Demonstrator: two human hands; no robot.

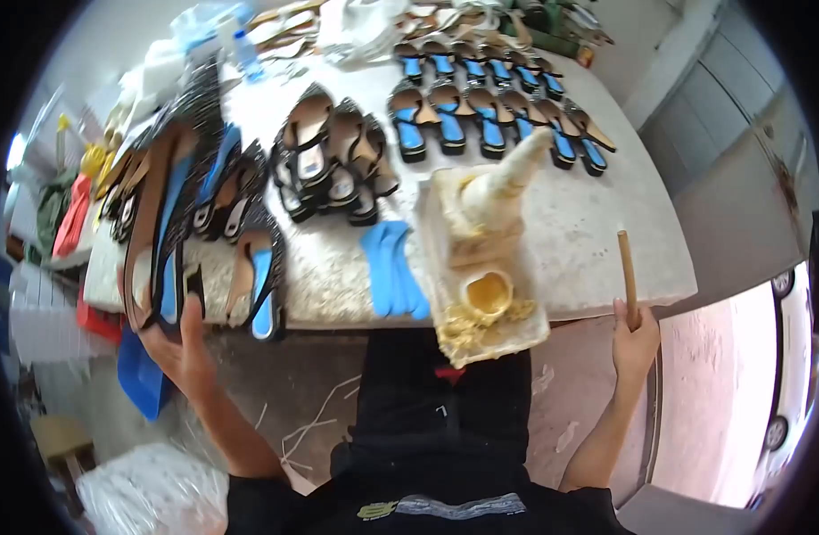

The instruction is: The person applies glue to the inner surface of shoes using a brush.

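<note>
My left hand (pixel 182 348) is closed around the heel end of a glittery black shoe (pixel 193 134), which is raised at the table's left edge with its toe pointing away from me. Some of my left fingers are hidden beneath it. In my right hand (pixel 637 343), a plain wooden stick (pixel 627 267) stands roughly upright, gripped near its lower end at the front right edge. Between my hands lie several blue insoles (pixel 393 272). Beside them is a glue-crusted tray (pixel 539 343) bearing a small cup of yellowish glue (pixel 488 294) and a pale cone-shaped container (pixel 498 196).
Black slingback shoes (pixel 329 160) cluster at the table's left middle. Rows of shoes with blue insoles (pixel 449 125) fill the back right. A water bottle (pixel 246 55) and white cloth (pixel 360 31) are at the back. A plastic bag (pixel 155 490) sits on the floor, left.
</note>
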